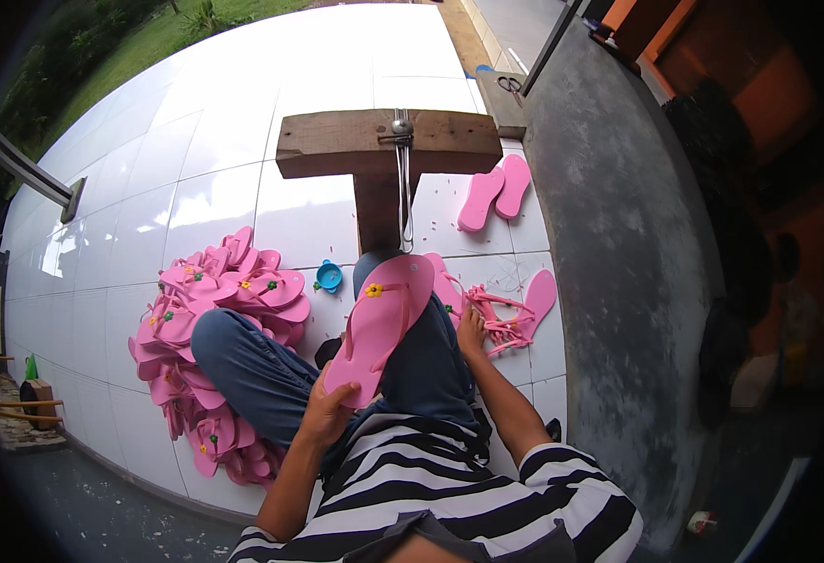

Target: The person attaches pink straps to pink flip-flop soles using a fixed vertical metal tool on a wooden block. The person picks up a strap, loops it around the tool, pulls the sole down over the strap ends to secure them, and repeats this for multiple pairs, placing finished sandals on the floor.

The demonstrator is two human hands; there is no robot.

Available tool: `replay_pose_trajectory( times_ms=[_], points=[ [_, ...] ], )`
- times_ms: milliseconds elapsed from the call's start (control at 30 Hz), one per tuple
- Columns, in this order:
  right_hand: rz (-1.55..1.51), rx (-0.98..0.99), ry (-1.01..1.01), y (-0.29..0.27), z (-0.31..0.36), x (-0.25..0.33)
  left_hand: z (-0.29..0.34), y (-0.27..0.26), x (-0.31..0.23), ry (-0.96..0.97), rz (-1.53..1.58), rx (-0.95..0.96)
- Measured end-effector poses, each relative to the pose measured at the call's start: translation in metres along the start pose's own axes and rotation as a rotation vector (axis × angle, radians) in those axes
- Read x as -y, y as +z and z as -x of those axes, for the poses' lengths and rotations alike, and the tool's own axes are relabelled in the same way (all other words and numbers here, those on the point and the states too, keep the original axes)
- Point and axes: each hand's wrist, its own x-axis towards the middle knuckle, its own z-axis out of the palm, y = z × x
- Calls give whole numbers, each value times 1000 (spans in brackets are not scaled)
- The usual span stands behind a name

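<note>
My left hand grips a pink flip-flop by its heel end, thumb on top of the sole. The flip-flop is tilted over my lap with its strap side up, and a yellow flower sits on the strap. Down by my right knee, my right hand has its fingers closed at the edge of a heap of loose pink straps; the fingertips are partly lost among them. Another flip-flop with a green flower lies beside that hand, partly behind the held one. A bare pink sole lies beyond the straps.
A T-shaped wooden stand rises ahead of me, with pale cords hanging from a metal fitting. To my left is a large pile of pink flip-flops. A small blue dish, two more soles and scissors lie farther off.
</note>
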Motion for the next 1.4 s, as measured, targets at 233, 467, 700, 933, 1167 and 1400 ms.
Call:
replay_pose_trajectory(
  times_ms=[233, 467, 700, 933, 1167, 1400],
  points=[
    [-597, -25, 269, -63, 25, 21, -45, 47, 15, 8, -43, 142],
    [-889, -384, 7, -215, 141, 28, -99, 92, 18, 173, -473, 144],
    [-440, -308, -292, -276, 198, 73, -117, 105, 25, 348, -574, 140],
    [-696, -231, -341, -252, 163, 112, -109, 99, 18, 243, -609, 394],
    [-812, -323, -334, -249, 129, 144, -109, 80, 19, 215, -598, 443],
    [-1185, -157, -196, -222, 137, 139, -90, 68, 15, 221, -746, 519]
  ],
)
